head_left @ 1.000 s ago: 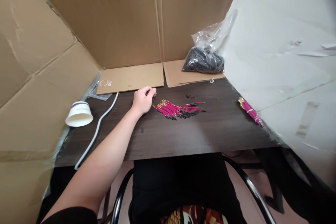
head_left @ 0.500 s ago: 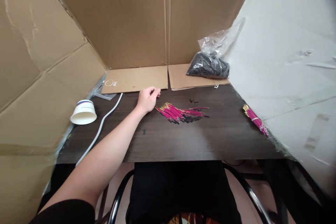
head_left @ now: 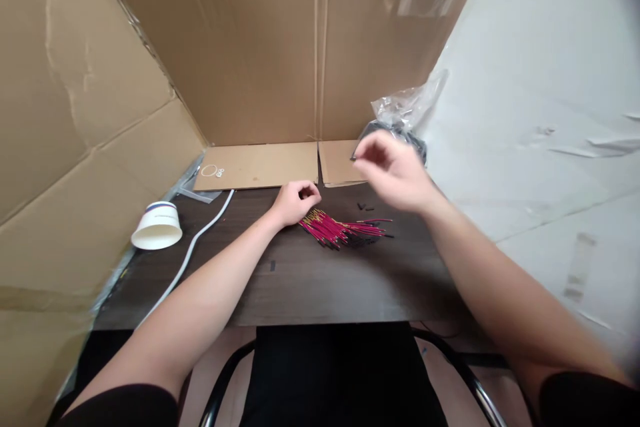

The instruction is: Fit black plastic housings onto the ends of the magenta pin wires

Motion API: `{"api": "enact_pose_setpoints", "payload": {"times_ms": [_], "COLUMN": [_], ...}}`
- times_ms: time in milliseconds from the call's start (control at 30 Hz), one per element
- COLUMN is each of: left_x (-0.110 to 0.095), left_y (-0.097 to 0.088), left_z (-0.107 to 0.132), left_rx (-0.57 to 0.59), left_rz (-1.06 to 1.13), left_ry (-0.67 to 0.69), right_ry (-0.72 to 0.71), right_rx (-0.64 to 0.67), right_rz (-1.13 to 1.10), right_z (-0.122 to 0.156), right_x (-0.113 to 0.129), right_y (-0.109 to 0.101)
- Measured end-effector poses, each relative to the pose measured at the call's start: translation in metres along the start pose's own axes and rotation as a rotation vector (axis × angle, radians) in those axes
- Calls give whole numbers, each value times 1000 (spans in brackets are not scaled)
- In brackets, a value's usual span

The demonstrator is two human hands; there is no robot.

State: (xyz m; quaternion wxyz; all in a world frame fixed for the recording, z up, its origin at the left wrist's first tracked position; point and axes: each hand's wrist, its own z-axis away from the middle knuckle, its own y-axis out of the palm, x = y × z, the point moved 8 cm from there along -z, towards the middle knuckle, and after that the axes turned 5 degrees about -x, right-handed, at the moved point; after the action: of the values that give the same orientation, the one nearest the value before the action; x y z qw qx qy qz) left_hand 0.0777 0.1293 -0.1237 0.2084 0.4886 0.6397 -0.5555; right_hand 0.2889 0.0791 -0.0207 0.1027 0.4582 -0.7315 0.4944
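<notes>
My left hand (head_left: 299,203) rests on the table at the left end of a pile of red wires (head_left: 327,228). Its thumb and fingers are closed in a pinch; whatever lies between them is hidden. The wires have gold-coloured tips, and several carry black ends. Raised above the table on the right, my right hand (head_left: 393,170) is slightly blurred. A small black tube (head_left: 353,158) shows at its pinched fingertips. Below that hand lie a few loose black tubes (head_left: 365,207), and more are mixed in at the right of the wires.
Behind my right hand stands a clear plastic bag (head_left: 407,110) of black pieces. Flat cardboard (head_left: 260,163) lines the table's back, with white rings (head_left: 210,171) on it. A paper cup (head_left: 157,227) and a white cable (head_left: 197,240) are at left. Cardboard walls enclose the table.
My right hand has come into view from the right, holding a small black tube. My left hand stays beside the wires, its fingers still pinched. The view has tilted slightly.
</notes>
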Motion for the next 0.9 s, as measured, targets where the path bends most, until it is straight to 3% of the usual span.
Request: {"api": "enact_pose_setpoints", "payload": {"times_ms": [200, 333, 533, 900], "left_x": [-15, -20, -17, -19], "left_y": [6, 10, 11, 10], "left_z": [9, 13, 13, 10], "left_rx": [87, 104, 95, 133], "left_rz": [-124, -145, -163, -106], "left_ry": [142, 196, 163, 129], "right_ry": [-51, -64, -105, -110], "right_rx": [310, 354, 340, 247], "right_rz": [128, 152, 159, 26], "right_z": [31, 45, 47, 40], "right_x": [-13, -19, -15, -12], "right_y": [68, 89, 96, 84]}}
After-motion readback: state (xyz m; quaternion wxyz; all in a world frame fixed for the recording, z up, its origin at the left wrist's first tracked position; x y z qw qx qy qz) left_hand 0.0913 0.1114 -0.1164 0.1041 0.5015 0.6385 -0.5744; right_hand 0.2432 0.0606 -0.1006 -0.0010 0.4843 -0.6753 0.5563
